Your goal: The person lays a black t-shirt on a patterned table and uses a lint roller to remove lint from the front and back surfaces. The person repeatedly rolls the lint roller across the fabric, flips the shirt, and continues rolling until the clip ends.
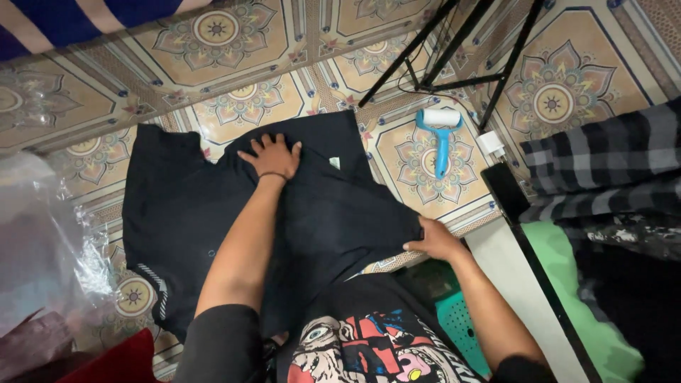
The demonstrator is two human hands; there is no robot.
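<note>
A black shirt (pixel 177 213) lies spread on the patterned tile floor (pixel 234 78). My left hand (pixel 272 156) rests flat on the shirt near its collar end, fingers spread. Near the garment's right side, my right hand (pixel 436 240) pinches its edge and holds a fold of the fabric. A small white tag (pixel 335 162) shows on the cloth just right of my left hand.
A blue-handled lint roller (pixel 440 135) lies on the tiles to the right. Black tripod legs (pixel 454 53) stand beyond it. Clear plastic wrap (pixel 42 241) is at the left, plaid cloth (pixel 603 170) and a green surface (pixel 589 298) at the right.
</note>
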